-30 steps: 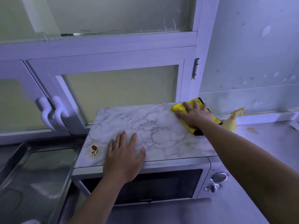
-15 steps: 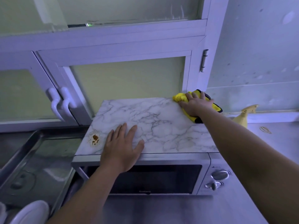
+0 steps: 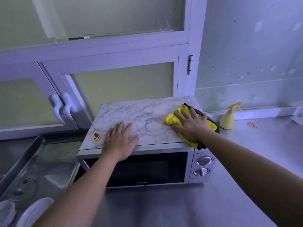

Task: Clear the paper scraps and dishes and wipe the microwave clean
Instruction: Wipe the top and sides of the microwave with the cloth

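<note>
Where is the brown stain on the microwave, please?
In the head view, the brown stain sits at the front-left corner of the microwave top, just left of the left hand.

Across the marbled top of the microwave [image 3: 144,115] we find bare surface between the left hand [image 3: 119,141], flat near the front edge, and the right hand [image 3: 190,126], pressing the yellow cloth [image 3: 170,119] at the right edge. The brown stain [image 3: 96,136] at the front left corner lies uncovered beside the left hand. The cabinet door [image 3: 123,86] stands close behind, its handles [image 3: 65,108] jutting out leftward, while rightward we have open counter [image 3: 262,145], with only the spray bottle [image 3: 227,119] by the wall.
</note>
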The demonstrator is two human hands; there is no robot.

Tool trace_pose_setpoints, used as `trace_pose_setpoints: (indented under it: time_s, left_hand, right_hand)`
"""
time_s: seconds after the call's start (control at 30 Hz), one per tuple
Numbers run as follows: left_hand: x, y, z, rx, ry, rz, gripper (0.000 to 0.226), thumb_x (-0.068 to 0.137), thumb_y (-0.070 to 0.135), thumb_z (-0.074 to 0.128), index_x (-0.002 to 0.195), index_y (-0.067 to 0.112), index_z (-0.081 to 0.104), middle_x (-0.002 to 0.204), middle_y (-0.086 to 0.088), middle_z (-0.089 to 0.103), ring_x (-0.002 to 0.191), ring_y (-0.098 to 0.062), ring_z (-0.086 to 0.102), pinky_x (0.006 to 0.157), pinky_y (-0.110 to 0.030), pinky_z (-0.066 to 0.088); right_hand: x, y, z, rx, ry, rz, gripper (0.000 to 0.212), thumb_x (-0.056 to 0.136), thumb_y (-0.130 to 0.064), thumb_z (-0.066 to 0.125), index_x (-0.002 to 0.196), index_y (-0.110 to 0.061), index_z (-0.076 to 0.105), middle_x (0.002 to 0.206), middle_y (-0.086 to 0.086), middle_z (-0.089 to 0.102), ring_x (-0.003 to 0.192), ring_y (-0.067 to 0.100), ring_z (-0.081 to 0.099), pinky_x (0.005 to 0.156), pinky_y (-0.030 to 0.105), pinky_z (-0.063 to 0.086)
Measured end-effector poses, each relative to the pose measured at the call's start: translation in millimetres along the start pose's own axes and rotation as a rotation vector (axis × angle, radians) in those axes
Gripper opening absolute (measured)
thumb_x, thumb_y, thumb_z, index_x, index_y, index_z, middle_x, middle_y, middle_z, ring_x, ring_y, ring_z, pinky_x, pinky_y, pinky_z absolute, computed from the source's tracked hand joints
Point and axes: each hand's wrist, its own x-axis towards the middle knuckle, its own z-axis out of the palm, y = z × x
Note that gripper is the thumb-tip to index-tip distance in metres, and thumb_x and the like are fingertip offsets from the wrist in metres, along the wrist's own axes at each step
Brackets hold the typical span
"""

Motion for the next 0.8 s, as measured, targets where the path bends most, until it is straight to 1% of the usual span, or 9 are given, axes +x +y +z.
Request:
trace_pose_setpoints:
  time_s: [0.1,0.23,0.3,0.4,0.43,0.5,0.57,0.63,0.8]
  left_hand:
    - [1,0,-1,0.009,-0.009,0.004,0.076,0.088,0.068,0.009,0.157,0.036,0.009,0.167,-0.002,0.003,0.154,-0.018,-0.001,0.124,-0.041,0.002]
    - [1,-1,0,0.001,-0.012,0.011,0.078,0.086,0.068,0.005,0.157,0.035,0.007,0.167,-0.004,0.002,0.154,-0.020,-0.002,0.124,-0.043,0.002]
    - [1,-2,0,0.005,-0.018,0.018,0.079,0.086,0.068,0.003,0.157,0.034,0.005,0.167,-0.006,0.001,0.154,-0.022,-0.001,0.124,-0.044,0.002]
    - [1,-2,0,0.002,-0.013,0.021,0.080,0.086,0.068,0.002,0.158,0.032,0.004,0.167,-0.008,0.001,0.154,-0.023,-0.001,0.124,-0.045,0.001]
    - [2,-2,0,-0.001,-0.012,0.024,0.081,0.086,0.067,0.001,0.158,0.031,0.004,0.167,-0.009,0.000,0.154,-0.024,-0.001,0.124,-0.045,0.001]
    - [2,-2,1,-0.002,-0.010,0.032,0.081,0.086,0.066,0.000,0.158,0.029,0.004,0.167,-0.010,0.001,0.154,-0.025,-0.001,0.123,-0.045,0.000]
    - [2,-2,2,-0.009,-0.002,0.037,0.079,0.088,0.065,0.003,0.158,0.028,0.005,0.167,-0.011,0.002,0.153,-0.025,-0.001,0.124,-0.045,0.000]
    - [2,-2,2,-0.017,0.008,0.040,0.077,0.090,0.063,0.005,0.158,0.028,0.006,0.167,-0.011,0.002,0.153,-0.026,0.000,0.124,-0.046,0.000]
    - [2,0,5,-0.042,0.050,0.026,0.079,0.086,0.063,0.004,0.157,0.029,0.011,0.167,-0.011,0.005,0.153,-0.026,0.002,0.124,-0.046,0.000]
  right_hand:
    - [-28,-7,4,0.013,-0.001,-0.024,0.085,0.076,-0.086,0.000,0.153,-0.050,-0.002,0.166,-0.016,-0.005,0.153,0.021,-0.012,0.114,0.068,-0.004]
    - [-67,-19,14,0.024,0.033,-0.108,0.076,0.080,-0.081,-0.002,0.151,-0.055,-0.004,0.164,-0.021,-0.006,0.153,0.015,-0.014,0.115,0.062,-0.010]
    - [-81,-16,13,0.057,0.020,-0.188,0.068,0.083,-0.080,0.000,0.148,-0.061,-0.001,0.163,-0.025,-0.004,0.152,0.009,-0.015,0.117,0.059,-0.013]
    - [-81,-5,2,0.124,-0.054,-0.268,0.051,0.088,-0.077,0.009,0.138,-0.074,0.003,0.159,-0.034,-0.003,0.149,-0.001,-0.015,0.117,0.049,-0.013]
    - [-76,-2,-2,0.124,-0.084,-0.263,0.044,0.091,-0.076,0.012,0.134,-0.077,0.002,0.157,-0.036,-0.004,0.148,-0.003,-0.015,0.118,0.046,-0.011]
    - [-57,0,-4,0.101,-0.109,-0.185,0.043,0.095,-0.071,0.016,0.135,-0.071,0.002,0.158,-0.035,-0.005,0.148,-0.004,-0.013,0.120,0.044,-0.008]
    - [-32,-2,-2,0.074,-0.100,-0.060,0.058,0.093,-0.074,0.014,0.148,-0.058,0.003,0.161,-0.030,-0.005,0.149,-0.003,-0.012,0.120,0.047,-0.005]
    - [-6,-7,-3,0.065,-0.100,0.035,0.071,0.088,-0.078,0.008,0.153,-0.051,0.003,0.162,-0.028,-0.007,0.150,0.003,-0.012,0.120,0.053,-0.004]
    - [59,-22,-5,0.065,-0.085,0.111,0.074,0.079,-0.082,0.001,0.149,-0.057,-0.003,0.165,-0.019,-0.006,0.153,0.016,-0.011,0.115,0.066,0.000]
